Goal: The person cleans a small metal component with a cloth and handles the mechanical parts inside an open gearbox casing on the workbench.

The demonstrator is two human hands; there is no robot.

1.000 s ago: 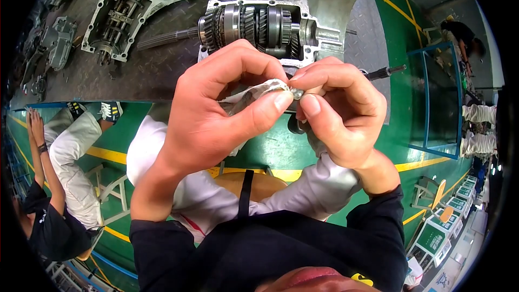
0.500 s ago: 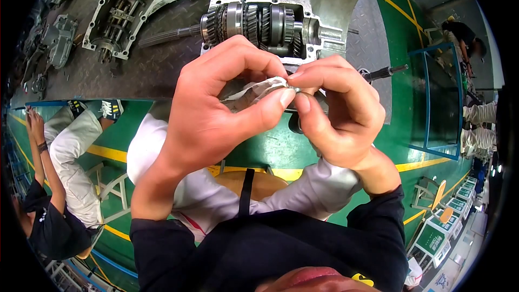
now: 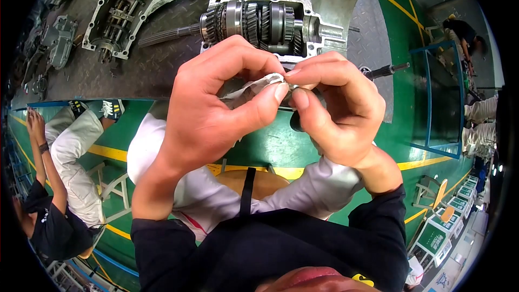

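Observation:
My left hand pinches a crumpled white piece of cloth or paper between thumb and forefinger, in front of my chest. Close against it, my right hand has its thumb and forefinger closed at the edge of the white piece. Something small and shiny shows between the fingertips, too small to name. Beyond my hands, an open gearbox housing lies on the workbench with a row of gears inside. A splined shaft sticks out of its left side.
A second open housing lies on the metal workbench, with more castings further left. Another shaft points past the bench's right edge. A seated person is at the left; another person bends by a blue frame.
Both hands stay together and have shifted only slightly. The left fingertips have moved a little left and up along with the white piece, and the right thumb has moved slightly.

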